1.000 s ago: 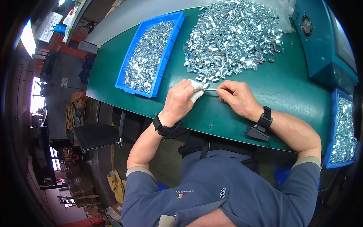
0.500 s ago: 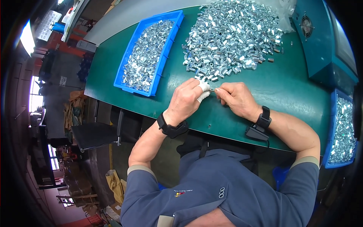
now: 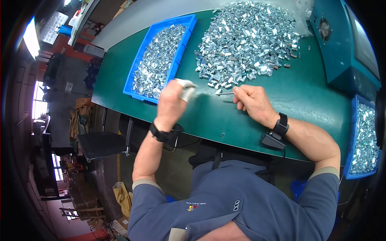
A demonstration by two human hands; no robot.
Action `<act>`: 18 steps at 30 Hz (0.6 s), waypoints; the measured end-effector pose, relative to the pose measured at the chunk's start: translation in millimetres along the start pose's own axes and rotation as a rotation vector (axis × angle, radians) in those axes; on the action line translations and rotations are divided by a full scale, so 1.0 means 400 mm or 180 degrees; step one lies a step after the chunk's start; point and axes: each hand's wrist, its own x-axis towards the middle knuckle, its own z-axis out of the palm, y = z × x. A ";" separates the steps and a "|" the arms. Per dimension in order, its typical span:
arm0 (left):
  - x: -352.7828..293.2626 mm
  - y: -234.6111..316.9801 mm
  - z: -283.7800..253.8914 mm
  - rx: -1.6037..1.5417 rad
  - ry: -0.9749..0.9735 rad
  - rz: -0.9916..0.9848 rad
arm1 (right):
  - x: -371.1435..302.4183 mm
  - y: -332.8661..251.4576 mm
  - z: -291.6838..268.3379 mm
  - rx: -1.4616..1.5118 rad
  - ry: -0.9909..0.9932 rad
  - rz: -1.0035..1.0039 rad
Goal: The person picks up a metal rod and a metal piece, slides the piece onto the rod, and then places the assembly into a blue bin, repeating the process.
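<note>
My right hand [image 3: 254, 103] is closed on a thin metal rod [image 3: 226, 93] that points left over the green table, just below the near edge of a heap of small silver long nuts [image 3: 245, 44]. Beside the lower right corner of a blue tray [image 3: 174, 68] is my left hand [image 3: 172, 100], with white coverings on its thumb and a finger. Motion smears its fingers, and whether a piece sits between them I cannot make out. The tray holds many of the same shiny metal pieces.
A second blue tray [image 3: 354, 164] of metal pieces stands at the far right. Behind it is a teal machine [image 3: 341, 60] with a fan grille. A clear plastic bag [image 3: 304, 20] lies at the heap's back right. A black chair [image 3: 100, 143] stands left, beyond the table edge.
My left hand has moved left, away from my right hand toward the blue tray. The rod in my right hand now shows clearly; my right hand has barely moved.
</note>
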 end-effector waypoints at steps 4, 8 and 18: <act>0.051 -0.172 -0.081 0.0773 0.0318 -0.0523 | 0.001 -0.003 -0.004 -0.0009 -0.0024 0.0009; 0.100 -0.231 -0.055 0.1152 0.0223 -0.0383 | 0.002 -0.002 0.001 0.0060 -0.0078 -0.0019; 0.255 -0.213 0.157 0.0755 -0.1090 -0.0221 | 0.001 -0.004 0.001 -0.0043 -0.0141 0.0034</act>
